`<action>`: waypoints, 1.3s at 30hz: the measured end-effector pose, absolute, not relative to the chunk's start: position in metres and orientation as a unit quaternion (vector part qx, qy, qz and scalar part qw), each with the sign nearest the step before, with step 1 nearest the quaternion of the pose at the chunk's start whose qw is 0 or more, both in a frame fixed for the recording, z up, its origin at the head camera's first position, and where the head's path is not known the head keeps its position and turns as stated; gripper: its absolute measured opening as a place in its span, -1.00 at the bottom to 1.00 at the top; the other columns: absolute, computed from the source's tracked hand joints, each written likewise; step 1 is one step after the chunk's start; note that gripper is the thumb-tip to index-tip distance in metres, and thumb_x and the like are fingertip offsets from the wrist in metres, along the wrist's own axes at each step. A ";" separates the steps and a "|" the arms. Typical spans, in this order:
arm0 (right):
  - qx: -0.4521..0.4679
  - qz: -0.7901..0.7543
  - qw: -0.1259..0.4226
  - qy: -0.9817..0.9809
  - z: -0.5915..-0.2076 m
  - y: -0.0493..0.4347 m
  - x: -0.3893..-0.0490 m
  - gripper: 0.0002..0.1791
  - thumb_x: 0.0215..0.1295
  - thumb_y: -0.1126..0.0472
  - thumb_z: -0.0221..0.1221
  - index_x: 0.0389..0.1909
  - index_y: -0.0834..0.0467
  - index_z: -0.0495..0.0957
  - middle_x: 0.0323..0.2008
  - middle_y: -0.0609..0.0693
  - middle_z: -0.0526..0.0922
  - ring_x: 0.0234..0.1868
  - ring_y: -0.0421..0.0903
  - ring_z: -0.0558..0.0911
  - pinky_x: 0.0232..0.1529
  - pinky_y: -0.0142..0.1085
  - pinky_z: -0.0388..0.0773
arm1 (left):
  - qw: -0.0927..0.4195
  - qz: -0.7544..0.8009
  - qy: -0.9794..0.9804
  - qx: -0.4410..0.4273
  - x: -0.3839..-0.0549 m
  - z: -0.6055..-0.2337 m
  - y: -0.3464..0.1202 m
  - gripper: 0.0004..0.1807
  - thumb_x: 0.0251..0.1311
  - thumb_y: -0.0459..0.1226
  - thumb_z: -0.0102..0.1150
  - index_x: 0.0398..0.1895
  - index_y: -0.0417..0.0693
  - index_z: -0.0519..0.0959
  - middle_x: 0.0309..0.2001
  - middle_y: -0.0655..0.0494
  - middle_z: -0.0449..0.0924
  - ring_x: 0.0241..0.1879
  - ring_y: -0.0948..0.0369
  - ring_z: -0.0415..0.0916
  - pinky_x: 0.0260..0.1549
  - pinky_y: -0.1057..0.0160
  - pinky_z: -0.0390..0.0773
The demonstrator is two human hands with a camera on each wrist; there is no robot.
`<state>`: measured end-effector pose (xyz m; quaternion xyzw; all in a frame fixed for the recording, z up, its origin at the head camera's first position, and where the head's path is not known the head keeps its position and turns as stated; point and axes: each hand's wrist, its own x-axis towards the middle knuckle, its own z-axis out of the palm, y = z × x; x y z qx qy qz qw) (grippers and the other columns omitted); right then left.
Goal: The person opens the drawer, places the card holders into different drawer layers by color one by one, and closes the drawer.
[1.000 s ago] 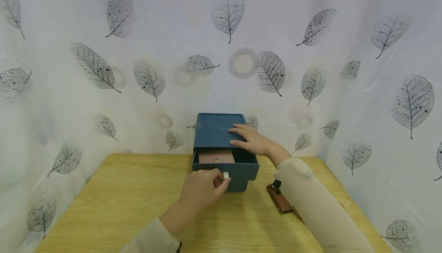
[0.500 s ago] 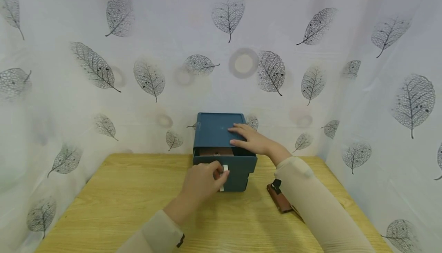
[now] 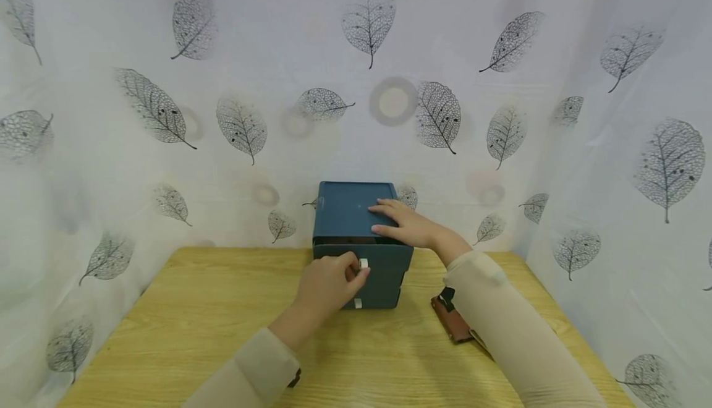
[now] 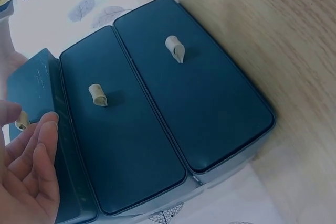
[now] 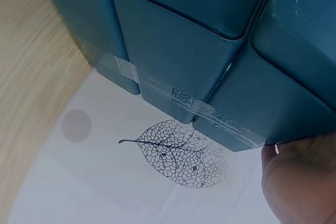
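Note:
A blue drawer box [image 3: 356, 210] stands at the back middle of the table, with its drawers stacked one above another. The top drawer [image 3: 389, 258] sticks out a little, leaving a narrow dark gap under the lid edge. My left hand [image 3: 328, 281] pinches the cream pull tab [image 3: 364, 264] of that drawer between thumb and fingers. In the left wrist view, the two lower drawer fronts, one with a pull tab [image 4: 97, 95], sit flush. My right hand [image 3: 408, 225] lies flat with fingers spread on the right part of the box's top. What the top drawer holds is mostly hidden.
A brown leather-looking case [image 3: 450, 321] with a black strap lies on the wooden table [image 3: 222, 321] to the right, partly under my right sleeve. Behind the box hangs a pale curtain [image 3: 300, 37] with a leaf print.
The top drawer has slid back into the box, pushed by my left hand on its tab. The pinkish thing inside has gone from sight. My right hand has stayed on top.

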<state>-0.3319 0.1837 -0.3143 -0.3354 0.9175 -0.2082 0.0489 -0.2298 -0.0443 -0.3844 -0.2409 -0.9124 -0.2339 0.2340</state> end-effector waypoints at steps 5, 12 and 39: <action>-0.335 -0.207 0.055 0.917 -0.313 0.185 -0.331 -0.22 0.48 -0.28 -0.02 0.57 0.01 0.12 0.59 0.13 -0.09 0.58 0.18 -0.14 0.46 0.31 -0.12 | 0.234 -0.229 -0.915 -0.236 -0.233 -0.384 -0.043 -0.75 0.30 0.01 0.27 -0.39 0.08 0.64 -0.65 0.35 0.53 -0.76 0.48 0.27 -0.78 0.47 0.31; -0.335 -0.208 0.063 0.917 -0.310 0.185 -0.330 -0.22 0.48 -0.27 -0.02 0.57 0.01 0.11 0.60 0.14 -0.11 0.59 0.18 -0.17 0.46 0.32 -0.13 | 0.235 -0.228 -0.915 -0.235 -0.238 -0.385 -0.042 -0.75 0.31 0.01 0.27 -0.40 0.09 0.62 -0.65 0.34 0.55 -0.76 0.47 0.29 -0.78 0.47 0.32; -0.336 -0.210 0.068 0.916 -0.310 0.183 -0.332 -0.23 0.49 -0.27 -0.03 0.57 0.01 0.11 0.60 0.13 -0.13 0.59 0.17 -0.19 0.46 0.31 -0.14 | 0.227 -0.217 -0.921 -0.228 -0.248 -0.386 -0.043 -0.75 0.34 0.00 0.23 -0.38 0.08 0.57 -0.68 0.33 0.51 -0.80 0.45 0.24 -0.84 0.45 0.27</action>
